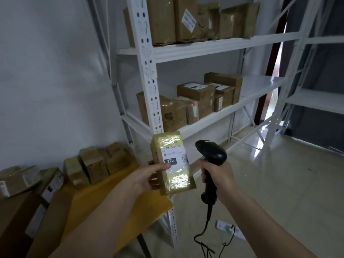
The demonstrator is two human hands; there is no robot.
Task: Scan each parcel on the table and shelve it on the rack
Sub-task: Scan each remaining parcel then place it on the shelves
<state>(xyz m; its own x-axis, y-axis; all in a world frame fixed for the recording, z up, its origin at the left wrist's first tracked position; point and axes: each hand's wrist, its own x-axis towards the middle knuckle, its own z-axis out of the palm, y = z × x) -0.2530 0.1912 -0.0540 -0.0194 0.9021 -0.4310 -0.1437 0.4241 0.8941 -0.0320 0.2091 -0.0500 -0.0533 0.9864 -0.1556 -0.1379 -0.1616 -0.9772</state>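
My left hand point(149, 176) grips a small taped cardboard parcel point(172, 162) upright in front of me, its white label marked 220 facing the camera. Just to its right, my right hand point(216, 175) holds a black handheld barcode scanner point(211, 152) by the handle, its head level with the label and its cable hanging toward the floor. Several more brown parcels point(96, 162) lie on the yellow-topped table point(111, 194) at the lower left. The white metal rack point(149, 71) stands right behind the held parcel.
Cardboard boxes fill the rack's top shelf point(186, 19) and the left part of the middle shelf point(197, 99); its right part is bare. A white power strip point(229, 229) lies on the tiled floor. A second white rack point(314, 71) stands at the right.
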